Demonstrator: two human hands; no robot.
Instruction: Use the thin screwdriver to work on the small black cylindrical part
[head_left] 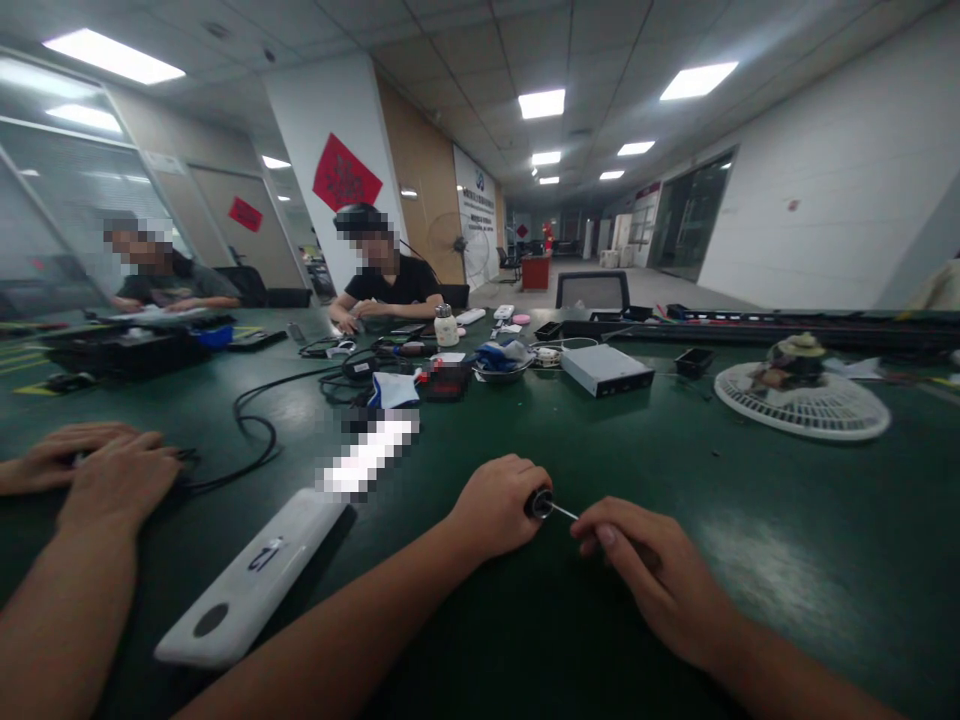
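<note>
A small dark cylindrical part (pixel 539 503) sits just above the green bench (pixel 675 470), held in the curled grip of the left hand (pixel 501 508), while the right hand (pixel 660 570) pinches a thin metal rod (pixel 564 512) (its tip reaches the part's round end). Beyond them lie a silver optical drive (pixel 607 369) and, farther right, a white round fan grille (pixel 802 402).

Wearer's left hand (pixel 499 505) and right hand (pixel 664 575) both bare, 1 short, smooth-edged thumbnail (pixel 606 536) visible on the right, left forearm (pixel 360 620) and right forearm (pixel 795 665) likewise bare to the frame edge, finer surface detail blurred.
</note>
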